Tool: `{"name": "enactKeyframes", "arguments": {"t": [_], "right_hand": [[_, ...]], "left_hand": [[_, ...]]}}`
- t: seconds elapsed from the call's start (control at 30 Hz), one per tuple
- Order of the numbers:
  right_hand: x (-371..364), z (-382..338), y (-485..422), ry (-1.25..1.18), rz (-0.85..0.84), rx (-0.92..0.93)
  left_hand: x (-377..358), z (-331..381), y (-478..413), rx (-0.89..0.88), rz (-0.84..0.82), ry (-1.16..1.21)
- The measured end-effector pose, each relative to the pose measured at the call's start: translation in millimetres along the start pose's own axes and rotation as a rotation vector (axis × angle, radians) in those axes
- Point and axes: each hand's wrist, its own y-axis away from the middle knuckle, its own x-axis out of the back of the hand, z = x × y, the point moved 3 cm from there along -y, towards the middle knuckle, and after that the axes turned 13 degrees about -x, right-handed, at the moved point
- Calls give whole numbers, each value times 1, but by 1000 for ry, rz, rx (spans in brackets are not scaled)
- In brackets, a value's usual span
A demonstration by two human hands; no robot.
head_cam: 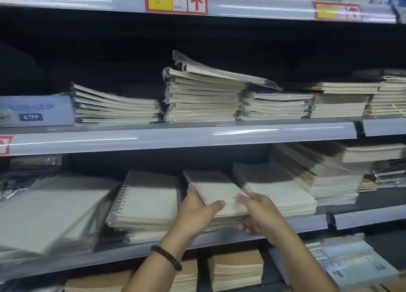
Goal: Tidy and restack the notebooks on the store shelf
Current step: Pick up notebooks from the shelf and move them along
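My left hand (197,210) grips the left side of a small pile (216,188) of pale notebooks, thumb on top and fingers along the edge. My right hand (259,214) holds the pile's near right corner, thumb on top and fingers curled around the front; it looks a bit blurry. The pile sits on the shelf (307,222), near the front, in the middle. Just left of it lie spiral notebooks (147,197) in clear wrap. Just right is a wider stack (279,190). A dark bead band (167,257) is on my left wrist. On the shelf above, more stacks (202,98) lie in a row, and the tallest has tilted books on top. Brown pads (236,267) sit below.
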Motion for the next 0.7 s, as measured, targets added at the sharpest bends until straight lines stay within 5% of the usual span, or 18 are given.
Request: {"name": "enactKeyframes", "arguments": {"t": [0.43, 0.7], "right_hand": [[15, 12, 20, 208, -95, -87], [7, 28, 49, 260, 254, 157]], "left_hand": [[-13, -7, 8, -89, 82, -263], [1, 26, 63, -261, 74, -283]]}}
